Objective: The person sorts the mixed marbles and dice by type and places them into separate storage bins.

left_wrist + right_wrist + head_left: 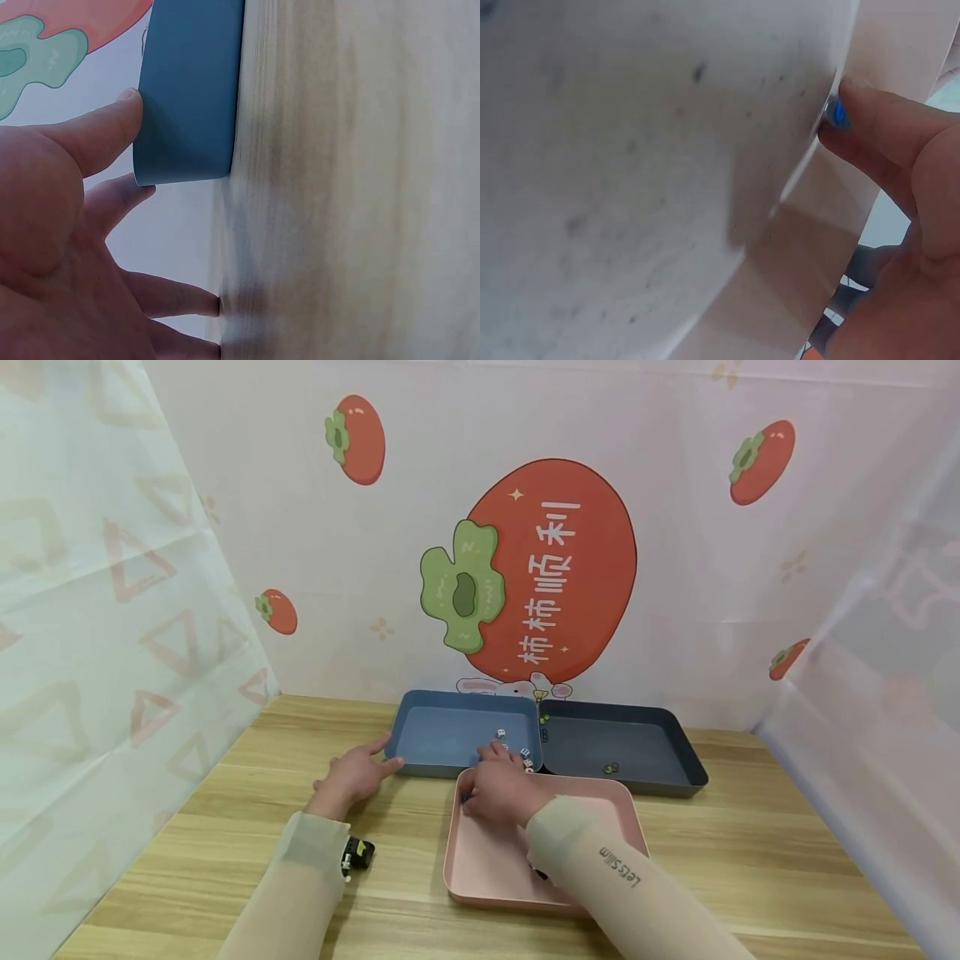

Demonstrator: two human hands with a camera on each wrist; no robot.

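Note:
My left hand [358, 775] is at the left front corner of the blue tray [435, 770]. In the left wrist view its thumb and index finger touch the tray corner, and the other fingers stretch straight down to the table. My right hand [498, 787] reaches into the pink tray [480, 893] at its far left part. Between its thumb and index finger, the right wrist view shows a small shiny blue piece [837, 112] pinched low against the tray wall. White dice [501, 734] lie in the blue tray, just beyond the right hand's fingers.
A dark grey tray [622, 747] stands against the blue tray's right side, with small green pieces [611, 768] in it. Under the right forearm a small dark thing [538, 872] lies in the pink tray. A printed cloth wall [675, 635] closes off the wooden table [750, 843].

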